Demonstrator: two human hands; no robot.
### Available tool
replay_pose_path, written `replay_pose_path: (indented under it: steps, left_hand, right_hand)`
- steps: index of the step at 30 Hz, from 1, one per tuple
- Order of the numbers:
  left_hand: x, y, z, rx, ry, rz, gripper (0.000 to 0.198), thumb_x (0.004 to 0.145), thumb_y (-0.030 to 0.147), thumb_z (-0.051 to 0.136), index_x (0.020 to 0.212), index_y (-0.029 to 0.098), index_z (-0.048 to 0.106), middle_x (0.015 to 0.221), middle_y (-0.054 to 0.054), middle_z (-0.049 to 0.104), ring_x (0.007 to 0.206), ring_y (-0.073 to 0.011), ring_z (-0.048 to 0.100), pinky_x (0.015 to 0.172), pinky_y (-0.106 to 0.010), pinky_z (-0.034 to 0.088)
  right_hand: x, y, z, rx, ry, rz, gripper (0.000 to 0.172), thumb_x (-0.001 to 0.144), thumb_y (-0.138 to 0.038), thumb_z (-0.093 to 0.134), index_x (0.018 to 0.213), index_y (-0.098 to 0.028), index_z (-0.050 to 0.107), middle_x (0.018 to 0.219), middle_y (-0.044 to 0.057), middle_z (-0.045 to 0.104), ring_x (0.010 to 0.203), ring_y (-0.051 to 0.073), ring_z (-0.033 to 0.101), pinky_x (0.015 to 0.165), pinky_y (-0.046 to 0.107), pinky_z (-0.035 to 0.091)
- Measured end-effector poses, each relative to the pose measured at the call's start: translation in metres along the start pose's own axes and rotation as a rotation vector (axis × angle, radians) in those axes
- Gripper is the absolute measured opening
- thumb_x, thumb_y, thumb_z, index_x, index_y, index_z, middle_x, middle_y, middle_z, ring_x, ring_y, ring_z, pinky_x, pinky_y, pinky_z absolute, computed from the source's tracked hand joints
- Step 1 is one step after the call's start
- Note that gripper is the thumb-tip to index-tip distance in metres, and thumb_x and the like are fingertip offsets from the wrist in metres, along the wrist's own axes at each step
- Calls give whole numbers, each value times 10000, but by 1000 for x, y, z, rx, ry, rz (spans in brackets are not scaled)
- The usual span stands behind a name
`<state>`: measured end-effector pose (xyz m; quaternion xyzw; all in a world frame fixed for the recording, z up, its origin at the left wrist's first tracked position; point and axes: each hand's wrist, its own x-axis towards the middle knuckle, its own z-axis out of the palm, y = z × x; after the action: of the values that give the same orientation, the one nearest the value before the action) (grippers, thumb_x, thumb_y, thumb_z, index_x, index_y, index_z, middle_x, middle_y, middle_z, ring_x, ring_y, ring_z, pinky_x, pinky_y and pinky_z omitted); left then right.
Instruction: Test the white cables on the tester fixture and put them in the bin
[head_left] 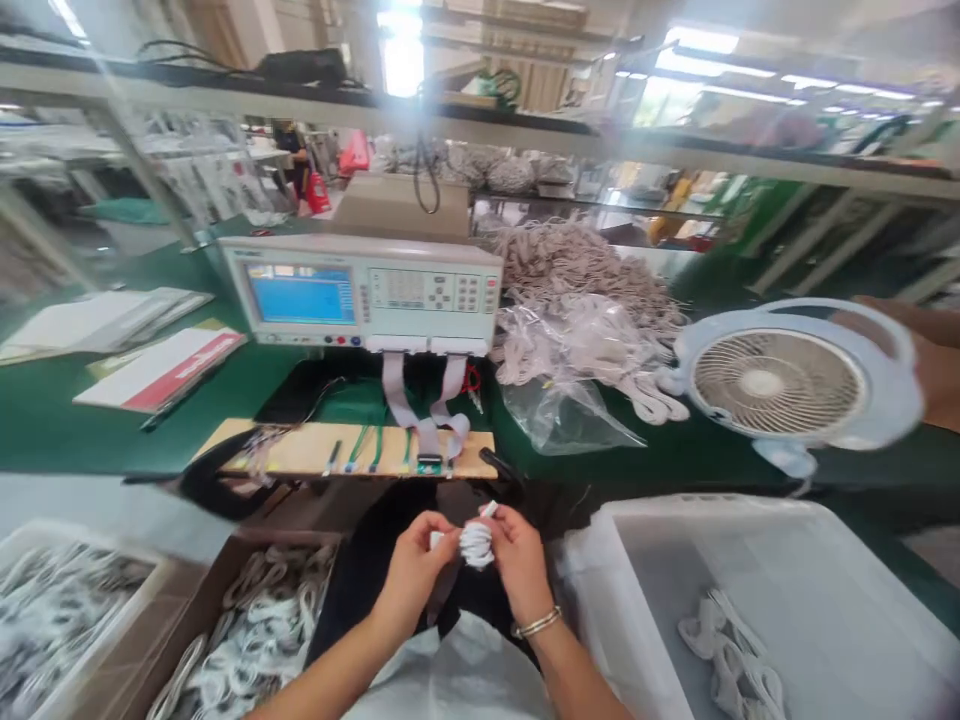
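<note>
A small bundle of coiled white cable [476, 546] is held up in front of my lap between both hands. My left hand [422, 558] is closed, thumb and fingers pinched at the bundle's left side, with a bit of white showing between them. My right hand [519, 550], with a bracelet on its wrist, grips the right side, and a white cable end sticks up above its fingers. Just beyond the hands lies a wooden board [300, 450] with connectors and small wires. Flat grey ribbon cables [401, 395] run from it to a tester [360, 290] with a blue screen.
A box of coiled cables [251, 620] stands at left, beside another full bin [67, 620]. At right, a white plastic bin [817, 570] holds a few cable bundles. A plastic-bagged cable pile [585, 340] and a fan [780, 385] stand on the green table. Papers [161, 370] lie left.
</note>
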<state>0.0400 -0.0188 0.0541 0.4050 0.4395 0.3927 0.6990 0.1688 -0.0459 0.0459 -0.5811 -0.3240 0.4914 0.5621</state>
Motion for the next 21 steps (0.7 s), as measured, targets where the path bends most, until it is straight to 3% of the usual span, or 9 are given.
replay_pose_path:
  steps: [6,11,15,18,21]
  left_hand:
    - [21,6,-20,15,-126,-130,192,621,299,610,676,144,510,548,22,507,502,-83,446,503,-194,334]
    - [23,20,-38,-159,-250,-107,231,624,216,619,837,173,544,709,6,561,632,-98,488,623,-212,365]
    - [25,26,-48,-142,-328,-90,268,640,199,627,898,162,562,798,-26,580,729,-117,494,685,-225,362]
    - [30,22,-48,-117,-310,-109,259,650,261,632,874,145,573,750,-32,583,671,-111,496,639,-229,372]
    - [38,15,-44,-108,-186,-165,258,637,333,636,781,126,579,641,-20,563,593,-102,491,559,-212,370]
  right_hand:
    - [31,-2,2,-195,-154,0,261,675,-348,594,817,-139,656,689,46,666,600,158,579,551,244,436]
    - [42,-12,16,-265,-193,-24,259,700,-327,575,859,-140,657,754,59,672,667,176,594,610,262,454]
    - [45,-17,19,-279,-226,-15,266,716,-316,561,908,-155,648,751,47,671,674,172,595,621,258,455]
    - [45,-21,18,-314,-246,-34,266,735,-310,540,931,-161,642,764,45,667,684,167,589,625,253,450]
    - [45,-23,19,-328,-264,-44,262,740,-302,530,925,-157,647,751,44,664,672,160,581,612,242,442]
